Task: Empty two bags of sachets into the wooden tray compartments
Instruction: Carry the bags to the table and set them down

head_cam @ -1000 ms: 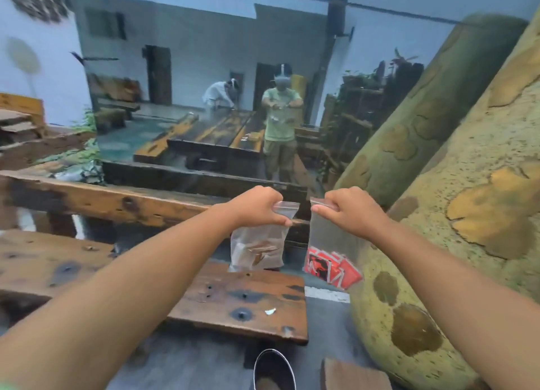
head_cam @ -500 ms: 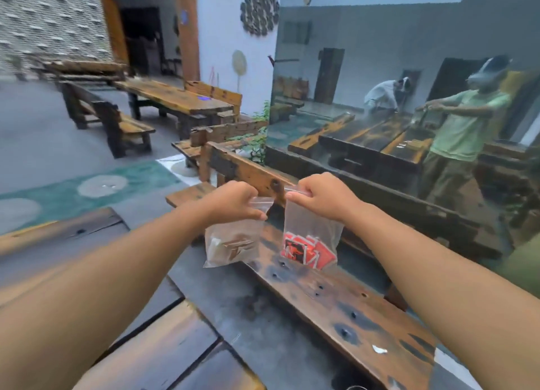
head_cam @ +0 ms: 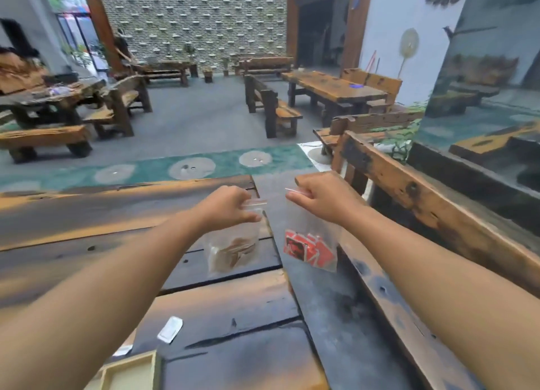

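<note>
Left hand (head_cam: pixel 228 207): we note fingers pinching brown-sachet bag (head_cam: pixel 233 250)
Right hand (head_cam: pixel 320 198): fingers pinching red-sachet bag (head_cam: pixel 309 248)
Wooden tray (head_cam: pixel 131 370): near left

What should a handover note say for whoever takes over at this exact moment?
Left hand pinches the top of the bag of brown sachets, held up over the table.
Right hand pinches the top of the bag of red sachets, held beside the first, apart from it.
The wooden tray sits at the table's near edge, mostly out of frame; the compartment in view is bare.
Done: both bags are in hand.
Left: bring them to the tray and empty each into a compartment.
</note>
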`<control>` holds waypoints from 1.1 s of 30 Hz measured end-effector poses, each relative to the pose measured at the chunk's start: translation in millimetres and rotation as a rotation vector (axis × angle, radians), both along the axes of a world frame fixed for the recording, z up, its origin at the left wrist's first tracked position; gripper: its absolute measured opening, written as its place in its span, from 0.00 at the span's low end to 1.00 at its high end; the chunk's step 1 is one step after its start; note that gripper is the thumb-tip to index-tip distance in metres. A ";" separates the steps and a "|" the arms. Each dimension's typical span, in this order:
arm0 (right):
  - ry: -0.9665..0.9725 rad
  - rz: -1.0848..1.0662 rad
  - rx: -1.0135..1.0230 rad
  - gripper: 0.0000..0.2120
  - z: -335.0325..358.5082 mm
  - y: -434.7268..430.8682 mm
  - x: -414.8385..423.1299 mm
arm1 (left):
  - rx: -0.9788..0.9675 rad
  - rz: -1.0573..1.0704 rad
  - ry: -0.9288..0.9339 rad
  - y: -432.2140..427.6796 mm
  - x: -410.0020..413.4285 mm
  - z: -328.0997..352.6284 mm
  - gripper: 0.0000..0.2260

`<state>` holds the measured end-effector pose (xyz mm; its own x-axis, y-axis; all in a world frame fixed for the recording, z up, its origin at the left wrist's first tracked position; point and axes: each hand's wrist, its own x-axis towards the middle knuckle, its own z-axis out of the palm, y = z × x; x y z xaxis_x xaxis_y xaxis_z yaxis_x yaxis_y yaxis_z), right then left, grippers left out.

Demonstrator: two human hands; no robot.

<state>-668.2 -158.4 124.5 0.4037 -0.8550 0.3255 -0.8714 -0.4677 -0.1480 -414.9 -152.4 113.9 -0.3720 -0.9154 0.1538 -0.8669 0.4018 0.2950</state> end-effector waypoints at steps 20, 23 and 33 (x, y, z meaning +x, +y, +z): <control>0.047 0.275 0.377 0.28 -176.8 36.6 78.4 | 0.346 0.167 -0.015 74.7 59.1 -161.2 0.21; 0.058 0.295 0.383 0.28 -200.5 51.6 76.3 | 0.409 0.163 0.014 92.7 52.5 -188.0 0.21; 0.151 0.351 0.550 0.24 -257.3 90.8 64.5 | 0.556 0.183 0.076 147.6 40.0 -250.7 0.19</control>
<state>-603.7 -67.6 -132.7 0.6952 -0.6900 -0.2016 -0.7110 -0.6186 -0.3343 -375.0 -4.8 -136.8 -0.2073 -0.9143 -0.3479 -0.8758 0.0149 0.4825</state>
